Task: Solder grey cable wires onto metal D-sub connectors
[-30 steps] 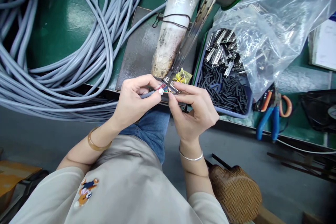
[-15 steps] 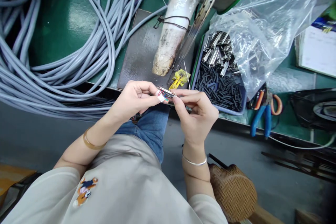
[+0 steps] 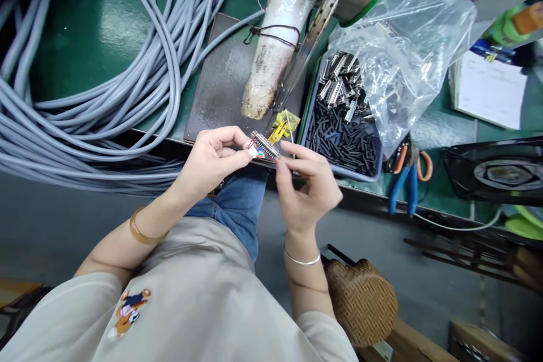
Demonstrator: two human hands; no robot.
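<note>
A metal-shelled multi-pin cable connector is held at the bench edge, tilted down to the right. My left hand pinches its left end together with thin coloured wires; a small white piece shows at the thumb tip. At its right end my right hand has the thumb and a finger closed on the connector's tip, the index finger raised above. Just beyond the connector lie a yellow clip-like piece and a thin whitish strand.
Coiled grey cables fill the left. A white wrapped post and metal guide overhang a dark plate. A bin holds connectors and black sleeves under a plastic bag. Pliers hang at the edge; a woven stool stands below.
The view has shifted slightly, showing more on the right. The connector is tilted more with its pin row showing, and my right index finger has lifted off its right end.
</note>
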